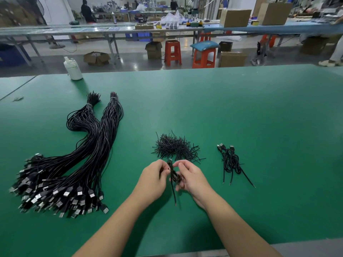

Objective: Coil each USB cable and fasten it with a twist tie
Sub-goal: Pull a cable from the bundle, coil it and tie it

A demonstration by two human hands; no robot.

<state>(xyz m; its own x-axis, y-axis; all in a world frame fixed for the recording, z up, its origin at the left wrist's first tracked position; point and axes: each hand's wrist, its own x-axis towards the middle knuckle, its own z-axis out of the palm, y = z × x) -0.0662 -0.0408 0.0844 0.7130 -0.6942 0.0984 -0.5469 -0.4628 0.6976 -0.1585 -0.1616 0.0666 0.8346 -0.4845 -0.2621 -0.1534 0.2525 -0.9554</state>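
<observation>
1. Left hand (154,179) and right hand (191,178), both with fingers curled, pinch a small coiled black USB cable (173,176) between them just above the green table mat (241,117); its free tail hangs toward the near edge.
2. Loose pile of short black twist ties (175,147), just beyond the hands, presumably kept within easy reach.
3. Finished black tied coils (231,160), set aside to the right, apart from unworked stock.
4. Two long bundles of uncoiled black USB cables (74,164), at left, plugs toward the near side, likely for quick picking.
5. White plastic bottle (73,68), far left edge.
</observation>
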